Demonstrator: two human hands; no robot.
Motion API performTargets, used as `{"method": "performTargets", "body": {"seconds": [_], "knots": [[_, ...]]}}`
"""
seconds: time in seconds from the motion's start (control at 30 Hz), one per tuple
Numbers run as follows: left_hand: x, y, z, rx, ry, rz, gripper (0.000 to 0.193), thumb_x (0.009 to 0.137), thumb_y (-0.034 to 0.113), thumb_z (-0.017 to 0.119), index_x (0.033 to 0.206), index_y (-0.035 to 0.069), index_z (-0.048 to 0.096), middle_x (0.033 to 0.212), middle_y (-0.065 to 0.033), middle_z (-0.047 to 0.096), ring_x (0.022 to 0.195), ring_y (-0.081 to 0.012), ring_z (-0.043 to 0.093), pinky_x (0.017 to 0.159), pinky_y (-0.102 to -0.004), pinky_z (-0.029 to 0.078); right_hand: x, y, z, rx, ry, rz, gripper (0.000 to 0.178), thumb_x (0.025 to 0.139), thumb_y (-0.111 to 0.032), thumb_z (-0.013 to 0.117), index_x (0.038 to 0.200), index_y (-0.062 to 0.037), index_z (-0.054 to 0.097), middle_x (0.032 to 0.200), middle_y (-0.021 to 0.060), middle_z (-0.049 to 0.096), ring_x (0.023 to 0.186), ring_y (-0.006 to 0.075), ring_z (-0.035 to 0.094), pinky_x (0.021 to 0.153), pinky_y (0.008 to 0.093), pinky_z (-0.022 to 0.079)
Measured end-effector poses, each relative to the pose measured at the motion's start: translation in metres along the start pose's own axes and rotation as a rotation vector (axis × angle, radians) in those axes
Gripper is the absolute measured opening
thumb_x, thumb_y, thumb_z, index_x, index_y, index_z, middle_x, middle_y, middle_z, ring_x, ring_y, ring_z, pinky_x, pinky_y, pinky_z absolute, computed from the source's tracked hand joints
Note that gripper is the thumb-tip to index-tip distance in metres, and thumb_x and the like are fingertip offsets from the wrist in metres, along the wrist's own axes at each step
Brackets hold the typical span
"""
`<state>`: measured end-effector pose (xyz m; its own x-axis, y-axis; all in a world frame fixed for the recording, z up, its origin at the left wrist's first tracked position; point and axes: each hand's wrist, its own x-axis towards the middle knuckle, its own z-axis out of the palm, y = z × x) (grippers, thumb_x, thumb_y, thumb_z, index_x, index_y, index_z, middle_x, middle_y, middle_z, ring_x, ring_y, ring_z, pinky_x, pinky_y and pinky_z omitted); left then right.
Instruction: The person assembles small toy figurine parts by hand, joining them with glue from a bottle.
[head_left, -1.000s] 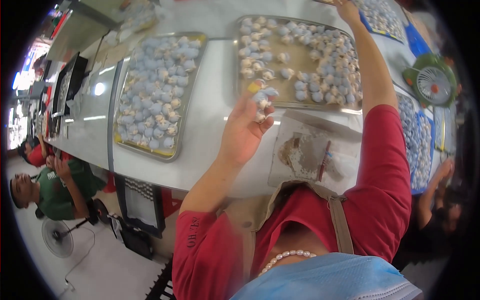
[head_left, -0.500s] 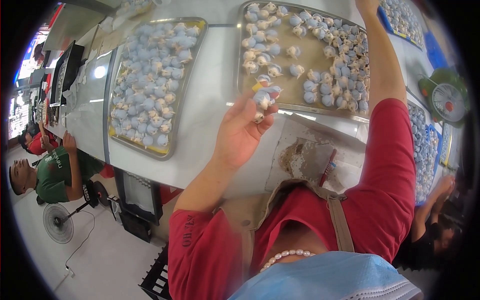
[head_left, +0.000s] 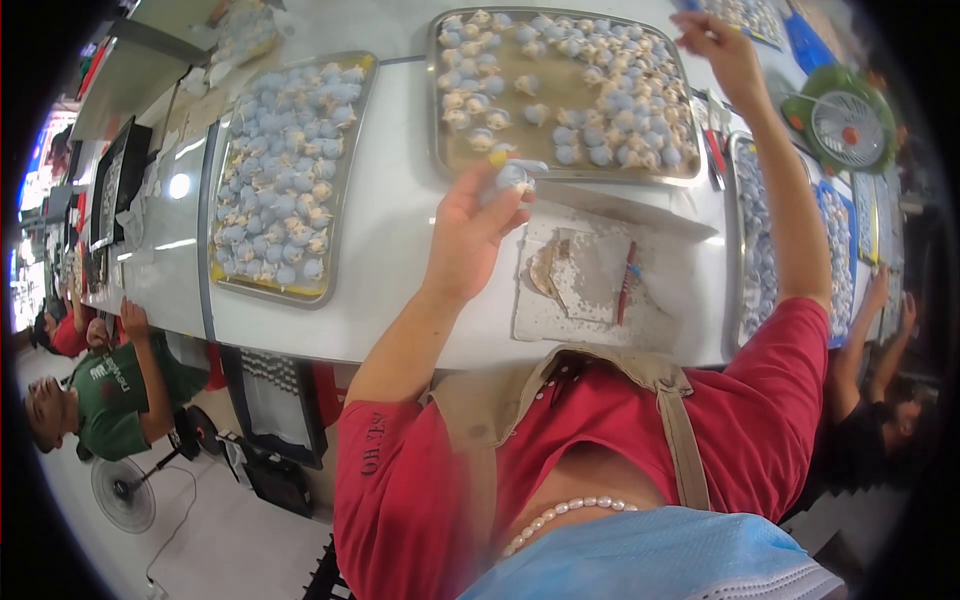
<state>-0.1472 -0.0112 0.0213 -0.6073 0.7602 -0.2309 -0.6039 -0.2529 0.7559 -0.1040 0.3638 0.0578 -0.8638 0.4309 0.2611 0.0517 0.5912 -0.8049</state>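
Observation:
My left hand (head_left: 468, 235) is closed around a small blue-and-cream figurine (head_left: 513, 180), held in front of the middle tray's near edge. A yellow bit shows at the figurine's top, by my fingertips. Beyond the far right corner of that metal tray (head_left: 560, 176), my right hand (head_left: 728, 62) is raised with its fingers bent together. Whether a small thing sits between those fingertips is too blurred to make out. Many similar figurines (head_left: 640, 120) fill the tray's right side, with more along its left and a few apart in the middle.
A second full tray (head_left: 335, 245) lies to the left. Before me is a stained board (head_left: 590, 330) with a red pen-like tool (head_left: 627, 283). Red-handled tools (head_left: 715, 150) lie right of the middle tray. A green fan (head_left: 843, 122) stands right. Co-workers sit on both sides.
My right hand has come back into view from the top edge, its arm now further right. My left hand still holds the figurine, now turned differently. The whole view has shifted.

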Motion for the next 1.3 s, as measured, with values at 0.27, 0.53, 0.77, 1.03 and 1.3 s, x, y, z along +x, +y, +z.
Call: {"method": "performTargets", "body": {"seconds": [0.27, 0.53, 0.77, 1.03, 1.3], "knots": [[-0.025, -0.015, 0.035, 0.040, -0.128, -0.045, 0.040, 0.084, 0.005, 0.056, 0.122, 0.012, 0.047, 0.114, -0.0041, 0.053, 0.095, -0.0147, 0.054, 0.080, -0.0271, 0.045, -0.185, -0.091, -0.008, 0.324, -0.055, 0.276, 0.016, 0.087, -0.006, 0.054, 0.100, 0.0002, 0.060, 0.084, 0.0053, 0.064, 0.077, 0.0100, 0.060, 0.073, 0.0226, 0.048], [-0.051, -0.038, 0.064, 0.340, -0.326, 0.099, 0.021, 0.084, 0.001, 0.054, 0.104, 0.006, 0.049, 0.114, -0.0092, 0.052, 0.090, -0.0169, 0.059, 0.072, -0.0264, 0.050, -0.270, -0.104, -0.005, 0.429, 0.057, 0.338, 0.018, 0.085, -0.002, 0.055, 0.103, 0.0033, 0.056, 0.090, 0.0090, 0.063, 0.084, 0.0136, 0.061, 0.076, 0.0242, 0.048], [-0.073, -0.066, 0.079, 0.518, -0.375, 0.125, 0.025, 0.082, 0.000, 0.058, 0.104, 0.003, 0.047, 0.116, -0.0113, 0.048, 0.091, -0.0208, 0.060, 0.067, -0.0264, 0.053, -0.315, -0.069, 0.001, 0.353, 0.212, 0.387, 0.014, 0.087, -0.003, 0.053, 0.098, 0.0026, 0.057, 0.088, 0.0086, 0.063, 0.081, 0.0119, 0.060, 0.072, 0.0228, 0.046], [-0.084, -0.095, 0.082, 0.557, -0.408, 0.101, 0.028, 0.082, -0.001, 0.057, 0.108, 0.004, 0.048, 0.111, -0.0107, 0.050, 0.089, -0.0201, 0.060, 0.068, -0.0265, 0.052, -0.341, -0.040, -0.002, -0.134, 0.242, 0.382, 0.019, 0.081, -0.006, 0.058, 0.100, -0.0060, 0.062, 0.088, 0.0034, 0.064, 0.076, 0.0117, 0.058, 0.066, 0.0231, 0.044], [-0.097, -0.104, 0.086, 0.641, -0.350, 0.065, 0.026, 0.080, -0.003, 0.058, 0.105, 0.002, 0.051, 0.106, -0.0084, 0.053, 0.088, -0.0164, 0.059, 0.066, -0.0247, 0.053, -0.353, -0.055, 0.012, -0.270, 0.348, 0.173, 0.023, 0.076, -0.013, 0.066, 0.098, -0.0095, 0.063, 0.095, 0.0083, 0.060, 0.083, 0.0217, 0.058, 0.069, 0.0289, 0.046]]}}
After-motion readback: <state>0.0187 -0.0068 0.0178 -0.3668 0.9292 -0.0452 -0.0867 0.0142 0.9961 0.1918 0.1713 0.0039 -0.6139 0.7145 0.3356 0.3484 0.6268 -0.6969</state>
